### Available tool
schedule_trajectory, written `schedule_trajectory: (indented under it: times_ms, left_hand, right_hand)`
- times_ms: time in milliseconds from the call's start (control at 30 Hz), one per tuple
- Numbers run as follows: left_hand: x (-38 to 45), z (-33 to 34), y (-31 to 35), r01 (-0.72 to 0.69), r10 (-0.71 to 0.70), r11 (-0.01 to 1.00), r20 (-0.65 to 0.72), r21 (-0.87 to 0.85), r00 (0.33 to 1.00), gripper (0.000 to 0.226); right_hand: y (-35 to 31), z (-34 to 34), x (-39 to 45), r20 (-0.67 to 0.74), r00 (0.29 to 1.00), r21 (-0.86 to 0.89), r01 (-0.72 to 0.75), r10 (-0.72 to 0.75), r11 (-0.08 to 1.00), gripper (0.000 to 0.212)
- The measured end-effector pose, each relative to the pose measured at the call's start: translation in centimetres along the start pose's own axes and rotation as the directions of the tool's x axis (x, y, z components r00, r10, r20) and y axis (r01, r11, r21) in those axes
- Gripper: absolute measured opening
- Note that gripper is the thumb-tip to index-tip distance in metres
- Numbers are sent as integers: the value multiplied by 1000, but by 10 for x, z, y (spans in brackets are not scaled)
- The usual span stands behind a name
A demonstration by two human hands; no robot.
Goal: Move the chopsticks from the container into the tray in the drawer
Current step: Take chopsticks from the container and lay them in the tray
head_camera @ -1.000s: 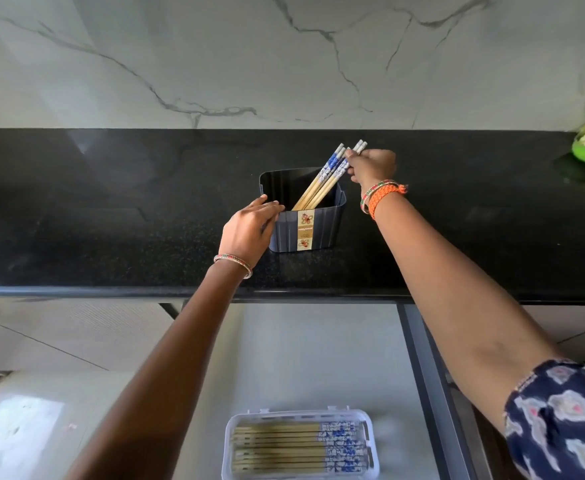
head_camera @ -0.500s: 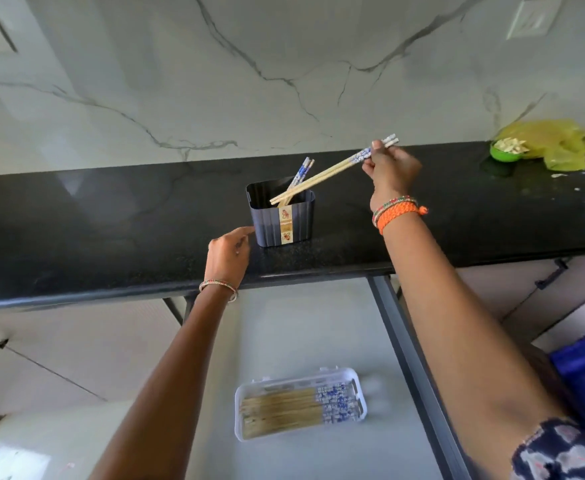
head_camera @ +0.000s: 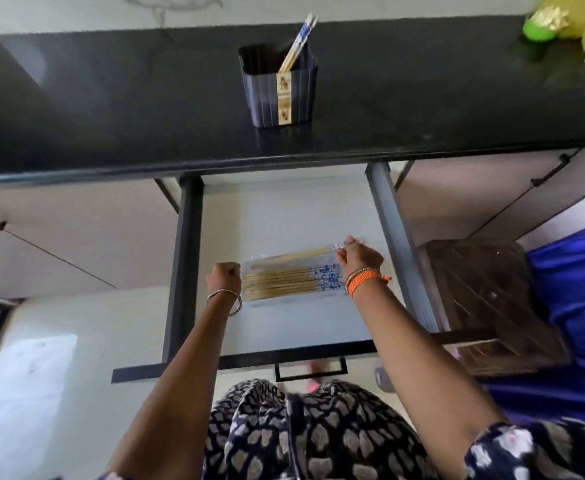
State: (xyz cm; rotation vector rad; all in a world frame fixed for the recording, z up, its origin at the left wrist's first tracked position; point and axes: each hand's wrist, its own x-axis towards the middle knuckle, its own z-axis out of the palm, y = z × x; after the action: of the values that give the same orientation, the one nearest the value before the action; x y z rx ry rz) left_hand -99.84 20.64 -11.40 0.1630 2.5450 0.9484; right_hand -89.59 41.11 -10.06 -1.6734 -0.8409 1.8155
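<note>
A dark ribbed container (head_camera: 279, 88) stands on the black counter with a pair of blue-and-white topped chopsticks (head_camera: 298, 43) leaning in it. Below, the open drawer holds a clear tray (head_camera: 256, 301) filled with several chopsticks lying side by side. My right hand (head_camera: 358, 259) is at the tray's right end, shut on a pair of chopsticks (head_camera: 304, 254) that lies slanted over the tray's far edge. My left hand (head_camera: 224, 277) is a closed fist at the tray's left end; whether it touches the tray I cannot tell.
The drawer (head_camera: 401, 237) has dark side rails and a front handle (head_camera: 310, 370). A dark wooden crate (head_camera: 488, 303) sits to its right beside blue cloth (head_camera: 578, 271). A green bowl and yellow bag (head_camera: 561, 26) lie on the counter's far right.
My right hand carried the pair of chopsticks from above the container down to the tray in the drawer. My left hand left the counter edge and came down to the tray's left end.
</note>
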Motion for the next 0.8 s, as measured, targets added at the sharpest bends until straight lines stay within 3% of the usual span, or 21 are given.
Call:
schedule_trajectory:
  times_ms: [133, 167, 267, 333, 433, 600, 733, 800]
  left_hand:
    - [-8, 0, -7, 9, -11, 999, -94, -31, 996, 21]
    - [-9, 0, -8, 10, -13, 1000, -106, -24, 994, 31]
    - [-8, -2, -14, 45, -48, 999, -97, -29, 994, 27]
    - [-7, -4, -22, 91, -93, 996, -107, -23, 990, 12]
    - [-8, -6, -26, 166, -166, 986, -131, -13, 977, 21]
    - [-1, -10, -25, 149, -147, 989, -132, 8, 980, 16]
    - [6, -10, -25, 142, -141, 990, -129, 1, 982, 19]
    - [7, -8, -25, 144, -143, 990, -132, -7, 981, 19]
  right_hand:
    - [25, -8, -1, 55, 991, -6, -121, 121, 993, 14]
    - [28, -6, -2, 79, 986, -1, -144, 144, 990, 14]
    - [32, 0, -5, 91, 979, -1, -183, 182, 983, 29]
    - [34, 3, -4, 111, 970, -7, -216, 216, 976, 34]
    - [35, 10, -2, 228, 922, 7, -324, 314, 946, 44]
    - [39, 32, 9, 127, 934, 42, -342, 335, 939, 48]
    - [39, 34, 12, 75, 961, -200, -246, 265, 948, 45]
    - [37, 31, 11, 141, 971, -328, -139, 193, 935, 45]
